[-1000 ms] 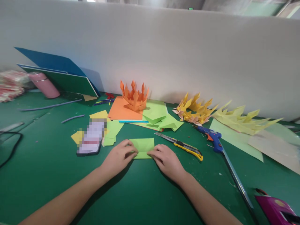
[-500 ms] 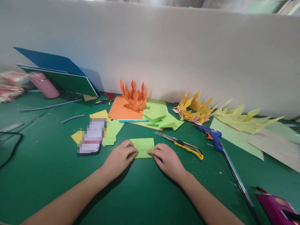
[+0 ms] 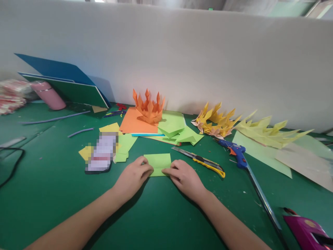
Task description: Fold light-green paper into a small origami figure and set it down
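Observation:
A small light green sheet of paper [image 3: 158,161] lies flat on the table, with a crease across its middle. My left hand [image 3: 135,172] grips its left edge, fingers pressed together near the lower corner. At the opposite side, my right hand [image 3: 183,176] holds the right edge, its index finger reaching a little way over the sheet. Both thumbs are low, close to the edge nearest me. Just beyond my right hand rests a yellow utility knife [image 3: 208,165] with its blade out. A phone with a blurred screen [image 3: 102,152] lies left of my left hand.
An orange paper crown [image 3: 149,109] stands on stacked coloured paper [image 3: 131,121]. Yellow [image 3: 217,121] and pale green paper crowns [image 3: 273,128] sit at the right, by a blue glue gun [image 3: 238,152]. A magenta tape measure [image 3: 307,229] is front right; a pink bottle [image 3: 49,94] leans back left.
My right index finger has slid slightly left over the green paper. My left hand and the paper stay nearly where they were; the view shifts very slightly.

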Demonstrator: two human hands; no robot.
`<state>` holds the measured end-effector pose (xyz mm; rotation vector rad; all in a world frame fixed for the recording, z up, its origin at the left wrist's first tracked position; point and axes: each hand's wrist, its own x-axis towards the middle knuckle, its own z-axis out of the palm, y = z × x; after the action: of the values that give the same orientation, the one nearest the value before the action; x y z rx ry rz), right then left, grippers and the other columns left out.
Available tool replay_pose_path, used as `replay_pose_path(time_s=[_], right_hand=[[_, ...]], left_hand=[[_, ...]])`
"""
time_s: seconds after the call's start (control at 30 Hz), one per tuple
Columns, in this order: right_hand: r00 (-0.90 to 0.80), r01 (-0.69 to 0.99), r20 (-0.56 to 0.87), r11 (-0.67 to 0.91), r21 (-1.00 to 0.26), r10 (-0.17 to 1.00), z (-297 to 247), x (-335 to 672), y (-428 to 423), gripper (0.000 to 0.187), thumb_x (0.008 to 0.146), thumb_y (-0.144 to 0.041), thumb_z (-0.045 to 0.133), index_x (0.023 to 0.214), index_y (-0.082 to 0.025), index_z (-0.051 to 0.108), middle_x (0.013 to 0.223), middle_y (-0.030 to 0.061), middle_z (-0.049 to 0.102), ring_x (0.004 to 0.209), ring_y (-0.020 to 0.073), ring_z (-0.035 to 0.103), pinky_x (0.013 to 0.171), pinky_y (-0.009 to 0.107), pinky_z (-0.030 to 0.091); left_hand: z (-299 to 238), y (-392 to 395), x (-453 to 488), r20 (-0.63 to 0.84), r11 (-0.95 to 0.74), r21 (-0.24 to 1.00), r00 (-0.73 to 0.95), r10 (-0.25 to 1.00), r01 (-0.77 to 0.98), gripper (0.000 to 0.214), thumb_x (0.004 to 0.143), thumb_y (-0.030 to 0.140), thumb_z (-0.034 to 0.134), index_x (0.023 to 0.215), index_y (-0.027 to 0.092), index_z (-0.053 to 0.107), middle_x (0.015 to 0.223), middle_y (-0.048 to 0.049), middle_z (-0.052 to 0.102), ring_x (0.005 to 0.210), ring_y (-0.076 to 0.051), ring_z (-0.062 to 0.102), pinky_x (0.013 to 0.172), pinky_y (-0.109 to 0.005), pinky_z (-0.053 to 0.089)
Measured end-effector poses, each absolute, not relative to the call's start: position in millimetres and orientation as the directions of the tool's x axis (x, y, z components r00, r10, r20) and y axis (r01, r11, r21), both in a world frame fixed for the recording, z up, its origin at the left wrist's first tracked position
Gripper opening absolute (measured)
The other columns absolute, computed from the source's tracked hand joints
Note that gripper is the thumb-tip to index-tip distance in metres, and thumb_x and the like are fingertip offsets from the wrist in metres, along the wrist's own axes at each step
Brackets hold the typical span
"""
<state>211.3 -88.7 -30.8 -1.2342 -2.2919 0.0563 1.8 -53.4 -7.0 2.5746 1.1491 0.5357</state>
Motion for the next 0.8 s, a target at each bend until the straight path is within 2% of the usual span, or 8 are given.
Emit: replay_pose_path(time_s=[0.8], right_hand=[[-0.449,0.762,0.410,0.580,-0.287,0.794,-31.1,210.6,-88.3,0.024,0.087,-0.009,0.049,0.096,-0.019,0.068,0.075,0.0052,0.057,0.071,0.0167,0.048,0.060,0.026,0.037]], left_hand=[[-1.3,-54.2,3.8,0.124,-0.570,0.348,0.565,0.815,0.745,0.018,0.088,0.020,0.047,0.081,0.019,0.063,0.087,-0.0009,0.055,0.067,-0.012,0.056,0.060,-0.023,0.041]])
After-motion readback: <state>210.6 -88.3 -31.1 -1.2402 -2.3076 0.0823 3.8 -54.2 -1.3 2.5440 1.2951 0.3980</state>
